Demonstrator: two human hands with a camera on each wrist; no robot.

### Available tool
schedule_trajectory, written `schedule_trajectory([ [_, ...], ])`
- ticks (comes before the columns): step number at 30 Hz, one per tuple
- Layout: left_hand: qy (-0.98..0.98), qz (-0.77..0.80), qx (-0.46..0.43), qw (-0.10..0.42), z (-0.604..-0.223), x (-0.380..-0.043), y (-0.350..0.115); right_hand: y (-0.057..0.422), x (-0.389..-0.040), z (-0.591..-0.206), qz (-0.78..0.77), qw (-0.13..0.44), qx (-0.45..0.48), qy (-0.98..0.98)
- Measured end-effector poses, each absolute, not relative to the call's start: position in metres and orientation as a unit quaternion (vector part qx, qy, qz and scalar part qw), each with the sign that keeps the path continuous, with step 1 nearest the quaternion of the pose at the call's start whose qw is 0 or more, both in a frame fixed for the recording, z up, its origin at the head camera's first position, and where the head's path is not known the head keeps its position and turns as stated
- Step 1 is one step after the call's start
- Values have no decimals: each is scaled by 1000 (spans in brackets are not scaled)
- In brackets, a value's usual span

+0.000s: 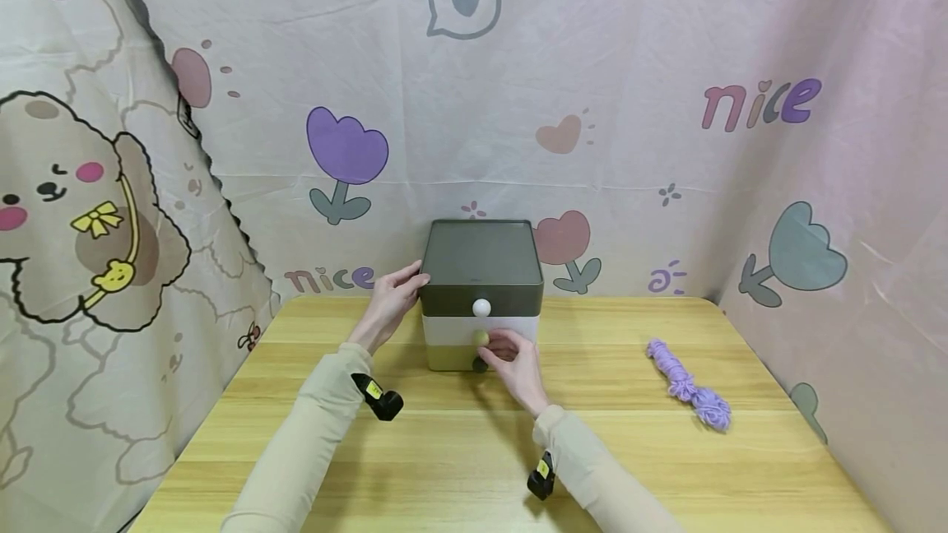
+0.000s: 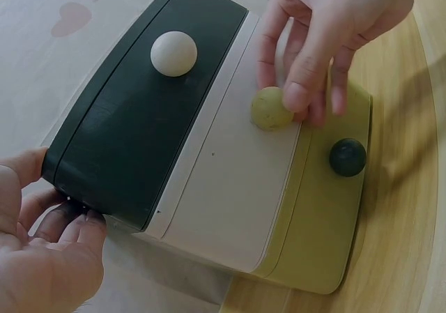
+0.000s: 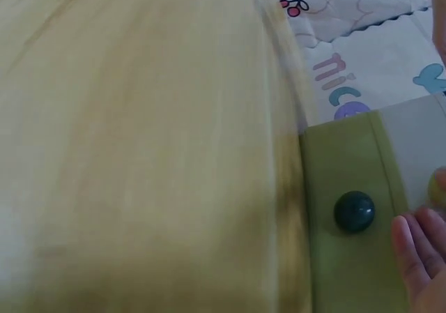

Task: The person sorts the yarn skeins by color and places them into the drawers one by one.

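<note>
Thumb and fingers of the right hand [image 1: 518,364] pinch the yellow-green knob [image 2: 270,109] of the white middle drawer [image 2: 221,170]; the left hand [image 1: 391,300] rests against the drawer box [image 1: 483,253] on the table [image 1: 444,467]. Its three drawers look closed, contents hidden. Backdrop [image 1: 629,23] lettering reads "nice".

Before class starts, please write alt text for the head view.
A person's right hand pinches the green knob on the white middle drawer of a box on a wooden table; the left hand touches the box's left side. Purple yarn lies at right.
</note>
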State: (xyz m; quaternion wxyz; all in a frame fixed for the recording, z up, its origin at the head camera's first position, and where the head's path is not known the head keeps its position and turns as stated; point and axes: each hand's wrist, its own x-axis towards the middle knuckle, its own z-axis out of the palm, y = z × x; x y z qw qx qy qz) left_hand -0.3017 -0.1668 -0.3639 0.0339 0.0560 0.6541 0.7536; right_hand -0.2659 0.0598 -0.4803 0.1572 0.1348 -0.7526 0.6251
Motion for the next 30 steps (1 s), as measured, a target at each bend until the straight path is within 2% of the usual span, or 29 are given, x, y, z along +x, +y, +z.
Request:
schedule_trajectory([
  [10,654,753,61,35,-364,-302,-166,66,-261,-505,579,125,114,-797],
  [30,652,756,60,32,-365,-302,-166,51,-260,-519,614,119,63,-778],
])
